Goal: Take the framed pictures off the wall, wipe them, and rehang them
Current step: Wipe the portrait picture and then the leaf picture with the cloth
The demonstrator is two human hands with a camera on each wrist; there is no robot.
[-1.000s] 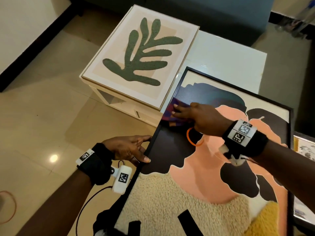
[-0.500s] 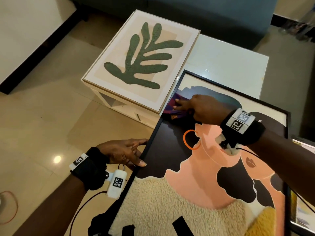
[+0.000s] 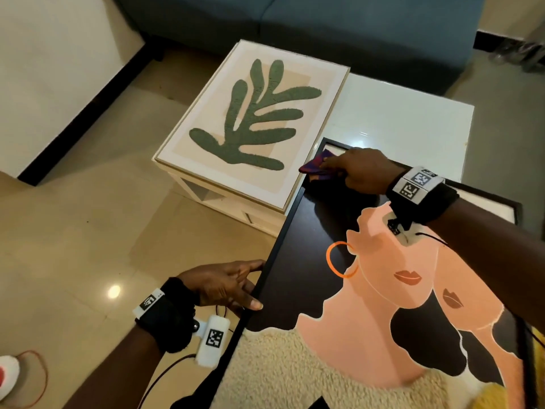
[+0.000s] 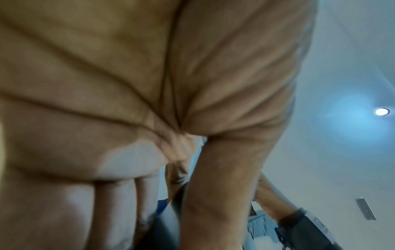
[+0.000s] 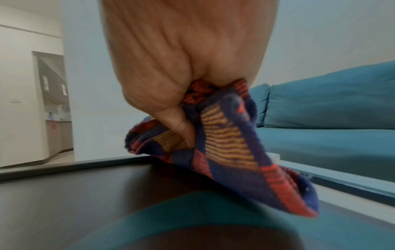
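Observation:
A large black-framed picture of two peach faces leans from my lap onto the white table. My left hand grips its left frame edge, thumb on the front and fingers behind. My right hand clutches a blue, red and orange checked cloth and presses it on the glass near the top left corner. The right wrist view shows the cloth bunched under the thumb on the dark glass. A second picture, a green leaf in a light wooden frame, lies flat on the table's left end.
The white low table stands in front of a teal sofa. Beige tiled floor lies to the left, with a white wall and dark skirting. Another framed print is partly hidden at the lower right.
My right hand has slid the cloth up the glass from beside the orange earring to the top left corner. The left hand keeps its hold on the frame edge.

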